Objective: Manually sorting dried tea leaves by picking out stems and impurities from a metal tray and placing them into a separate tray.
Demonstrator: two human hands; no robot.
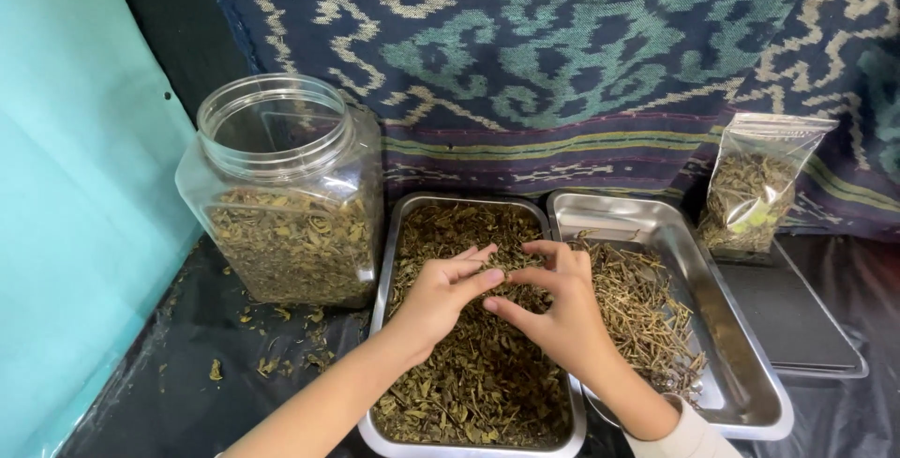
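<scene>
While both hands worked over the leaves, the scene stood like this, every place reckoned from the leaf tray:

Leaf tray: a steel tray (390, 233) lay in the middle of the dark plastic sheet, filled with dried leaves (478, 374) from end to end.

Left hand: the left hand (441, 294) rested on the leaves near the middle of the leaf tray, fingers loosely spread and bent, tips meeting the right hand's; whether it pinched anything could not be told.

Right hand: the right hand (553, 303) lay over the leaf tray's right half, fingers curled down into the leaves and thumb pointing left; any piece between its fingertips was too small to make out.

Stem tray: a second steel tray (741, 378) sat touching the leaf tray's right rim, holding a thin heap of stems (647, 313) on its near side.

Jar: a clear plastic jar (286, 186), lid off and about half full of leaves, stood just left of the leaf tray's far end.

Bag: a small clear bag (755, 186) of leaves stood well right of the leaf tray, behind a flat dark scale (787, 313).

Crumbs: loose bits (281, 341) lay on the sheet just left of the leaf tray.

Backdrop: a patterned woven cloth (581, 55) hung behind the leaf tray.
</scene>
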